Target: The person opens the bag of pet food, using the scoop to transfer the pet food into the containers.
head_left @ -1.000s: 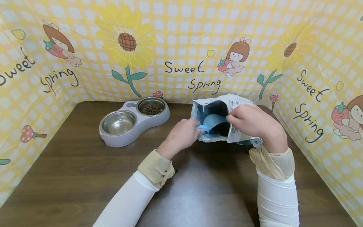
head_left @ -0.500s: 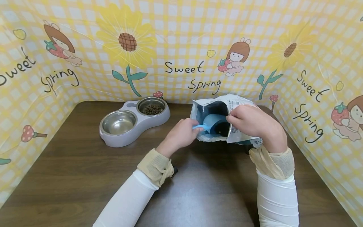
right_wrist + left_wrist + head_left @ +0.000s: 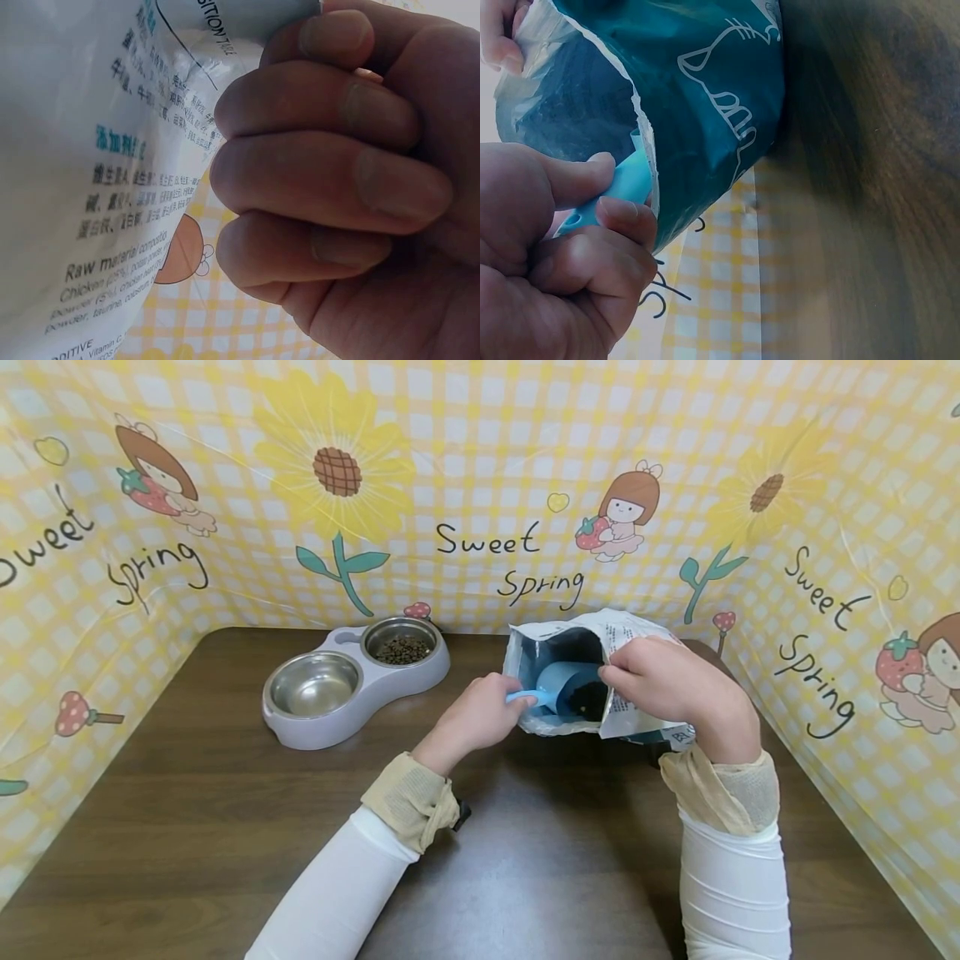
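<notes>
A blue scoop sits inside the mouth of a white and teal pet food bag, with dark contents showing in its cup. My left hand pinches the scoop's handle between thumb and fingers at the bag's left edge. In the left wrist view the handle crosses the bag's rim, beside a teal side with a white cat outline. My right hand grips the bag's right rim, holding the mouth wide. Its fingers are curled beside the printed white panel in the right wrist view.
A lilac double bowl stand stands left of the bag. Its rear steel bowl holds brown kibble; the front steel bowl shows bare metal. A yellow checked cloth walls the dark wooden table at the back and sides.
The scoop has turned in the bag, so its opening and the dark contents face me more. My left hand has shifted very slightly; the right hand and bag stay in place.
</notes>
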Available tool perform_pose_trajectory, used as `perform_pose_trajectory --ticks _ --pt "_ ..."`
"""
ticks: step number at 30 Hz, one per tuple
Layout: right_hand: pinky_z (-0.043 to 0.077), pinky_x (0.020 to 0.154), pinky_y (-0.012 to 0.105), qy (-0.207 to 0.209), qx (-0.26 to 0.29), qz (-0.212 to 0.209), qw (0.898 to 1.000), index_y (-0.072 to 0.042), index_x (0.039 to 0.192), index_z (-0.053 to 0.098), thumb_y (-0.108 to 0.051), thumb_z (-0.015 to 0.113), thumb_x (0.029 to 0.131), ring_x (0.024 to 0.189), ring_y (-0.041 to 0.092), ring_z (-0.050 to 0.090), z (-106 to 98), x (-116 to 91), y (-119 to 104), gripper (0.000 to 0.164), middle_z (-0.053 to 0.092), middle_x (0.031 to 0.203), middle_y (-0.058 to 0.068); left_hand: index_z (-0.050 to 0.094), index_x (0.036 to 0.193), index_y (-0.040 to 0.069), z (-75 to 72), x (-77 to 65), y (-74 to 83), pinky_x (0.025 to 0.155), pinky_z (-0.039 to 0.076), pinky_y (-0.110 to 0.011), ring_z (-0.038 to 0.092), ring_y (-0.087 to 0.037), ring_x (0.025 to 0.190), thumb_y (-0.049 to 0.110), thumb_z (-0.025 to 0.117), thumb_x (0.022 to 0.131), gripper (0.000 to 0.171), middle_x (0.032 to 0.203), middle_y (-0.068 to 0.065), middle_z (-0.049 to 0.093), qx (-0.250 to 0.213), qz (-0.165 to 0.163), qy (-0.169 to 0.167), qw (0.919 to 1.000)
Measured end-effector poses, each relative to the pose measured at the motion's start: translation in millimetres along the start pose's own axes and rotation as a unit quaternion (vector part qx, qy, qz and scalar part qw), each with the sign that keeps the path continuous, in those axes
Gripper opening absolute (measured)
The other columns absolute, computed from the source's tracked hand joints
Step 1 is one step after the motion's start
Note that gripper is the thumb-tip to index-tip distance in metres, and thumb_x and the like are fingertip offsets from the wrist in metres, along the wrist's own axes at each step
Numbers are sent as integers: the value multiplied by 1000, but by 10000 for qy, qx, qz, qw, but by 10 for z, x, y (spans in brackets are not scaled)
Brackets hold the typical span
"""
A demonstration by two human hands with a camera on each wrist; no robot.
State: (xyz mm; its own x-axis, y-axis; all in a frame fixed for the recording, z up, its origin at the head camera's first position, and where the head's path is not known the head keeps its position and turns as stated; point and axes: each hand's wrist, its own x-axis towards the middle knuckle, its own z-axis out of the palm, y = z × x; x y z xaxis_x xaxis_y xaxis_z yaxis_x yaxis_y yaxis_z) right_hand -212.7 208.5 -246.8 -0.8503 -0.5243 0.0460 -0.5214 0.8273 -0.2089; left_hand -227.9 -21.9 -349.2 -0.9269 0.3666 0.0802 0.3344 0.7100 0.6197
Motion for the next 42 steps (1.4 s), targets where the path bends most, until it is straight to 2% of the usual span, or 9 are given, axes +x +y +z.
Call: perform_pose_trajectory --ticks 16,23,27,32,36,42 --pt "34 46 27 -139 93 -48 9998 -14 53 51 -15 46 98 44 14 40 -21 -15 -17 45 37 49 -4 62 89 12 21 -21 43 53 39 -27 48 -16 58 35 54 102 27 68 -3 50 -37 -263 -89 9996" --pt "35 45 27 -55 105 -81 9999 -15 53 50 -14 47 97 43 14 39 -17 -20 -18 45 36 49 -4 55 97 12 22 -39 48 51 40 -27 51 -17 60 35 54 101 24 72 -5 53 -108 -342 -32 9994" --pt "35 46 27 11 98 -152 9998 -14 53 49 -14 47 97 43 14 39 -13 -20 -11 45 36 49 -4 56 99 12 26 -41 43 51 39 -28 51 -18 60 35 54 101 24 71 -5 53 -73 -324 -23 9994" --pt "36 45 28 -6 90 -24 10000 -14 53 51 -15 49 97 43 16 41 -12 -9 -8 44 38 49 -3 57 104 11 27 -33 42 51 39 -28 51 -17 60 36 52 102 25 71 -4 53 27 -401 -84 9992" --pt "35 45 28 6 95 -34 9999 -13 53 52 -15 49 97 43 16 41 -13 -9 -16 44 37 49 -3 59 99 10 12 -32 53 51 39 -28 49 -17 58 36 50 103 28 70 -4 52 43 -469 -158 9988" --pt "35 45 27 -38 128 -76 9999 -14 53 50 -16 48 98 43 15 40 -15 -16 -13 45 36 48 -5 58 93 11 16 -28 27 50 37 -28 47 -17 56 36 49 104 29 69 -4 49 -89 -405 -66 9991"
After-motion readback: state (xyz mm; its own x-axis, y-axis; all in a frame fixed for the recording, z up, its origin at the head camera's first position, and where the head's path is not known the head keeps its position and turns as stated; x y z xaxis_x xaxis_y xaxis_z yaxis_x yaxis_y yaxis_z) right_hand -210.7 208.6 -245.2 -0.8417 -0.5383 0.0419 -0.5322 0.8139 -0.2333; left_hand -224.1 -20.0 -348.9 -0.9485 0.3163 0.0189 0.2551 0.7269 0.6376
